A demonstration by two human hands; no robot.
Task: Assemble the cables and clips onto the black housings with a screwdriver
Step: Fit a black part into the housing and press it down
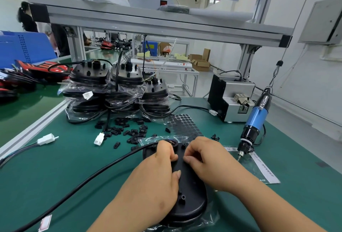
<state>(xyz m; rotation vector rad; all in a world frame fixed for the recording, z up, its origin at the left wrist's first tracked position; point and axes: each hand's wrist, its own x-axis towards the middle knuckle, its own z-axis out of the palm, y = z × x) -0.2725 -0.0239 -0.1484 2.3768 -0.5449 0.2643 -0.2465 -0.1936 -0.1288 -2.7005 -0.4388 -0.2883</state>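
My left hand (159, 172) grips the black housing (188, 194) to steady it; my right hand (205, 159) pinches something hidden, probably seating it.

A black housing (187, 191) lies on a green mat (55, 172). The left hand (157, 172) grips the housing's left edge, where a cable (92, 180) runs off to the left. The right hand (205, 163) sets curled fingertips on its middle; what they hold is hidden. Loose clips (127, 129) lie behind the housing, with bagged stacks (118, 91) farther back. To its right the screwdriver (256, 118) hangs tip down.
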